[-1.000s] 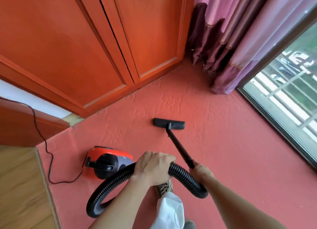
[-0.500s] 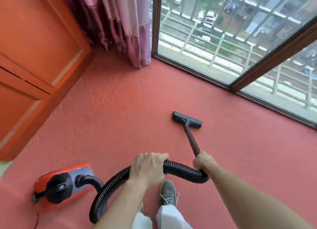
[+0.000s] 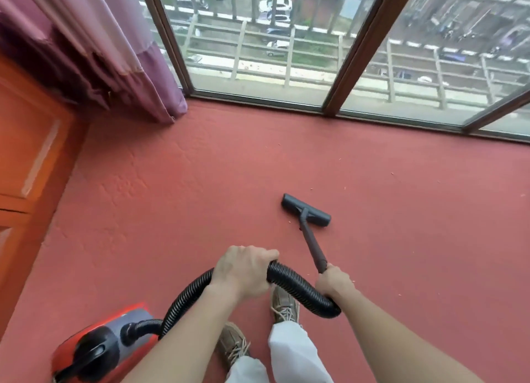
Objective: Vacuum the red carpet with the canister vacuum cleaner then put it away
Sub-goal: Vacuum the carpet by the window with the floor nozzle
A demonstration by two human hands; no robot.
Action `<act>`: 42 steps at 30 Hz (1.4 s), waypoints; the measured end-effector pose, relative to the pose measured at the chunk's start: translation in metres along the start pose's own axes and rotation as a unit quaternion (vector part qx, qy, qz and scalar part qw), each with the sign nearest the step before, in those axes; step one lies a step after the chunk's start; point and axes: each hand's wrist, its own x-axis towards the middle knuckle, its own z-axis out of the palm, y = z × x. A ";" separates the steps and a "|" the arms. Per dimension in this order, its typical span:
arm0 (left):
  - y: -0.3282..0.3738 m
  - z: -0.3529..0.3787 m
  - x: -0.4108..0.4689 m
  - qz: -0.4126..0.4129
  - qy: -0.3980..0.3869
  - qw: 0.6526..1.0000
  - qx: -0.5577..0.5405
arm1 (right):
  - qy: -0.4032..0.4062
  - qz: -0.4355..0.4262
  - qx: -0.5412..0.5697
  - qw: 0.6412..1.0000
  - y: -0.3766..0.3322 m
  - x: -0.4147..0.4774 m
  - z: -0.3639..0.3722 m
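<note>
A red carpet [image 3: 200, 199] covers the floor. The red and black canister vacuum [image 3: 97, 345] sits at the lower left on it. Its black ribbed hose [image 3: 301, 288] arcs up through my left hand [image 3: 242, 272], which grips it from above. My right hand [image 3: 334, 282] grips the lower end of the dark wand [image 3: 312, 245]. The flat floor nozzle [image 3: 305, 210] rests on the carpet ahead of me, right of centre.
A large window with brown frames [image 3: 361, 47] runs along the far edge of the carpet. Purple curtains [image 3: 94, 44] hang at the upper left, beside an orange wooden cabinet [image 3: 25, 159]. Small bits of debris [image 3: 393, 173] dot the carpet right. My shoes [image 3: 284, 302] stand below the hose.
My view has swung right, from the cabinet corner to the window. The nozzle now points toward the window, and the canister has shifted to the lower left of the view. Both hands keep their grips.
</note>
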 end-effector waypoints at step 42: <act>0.070 0.000 0.194 -0.016 0.110 0.993 0.044 | 0.079 -0.005 -0.069 0.994 0.005 0.205 -0.204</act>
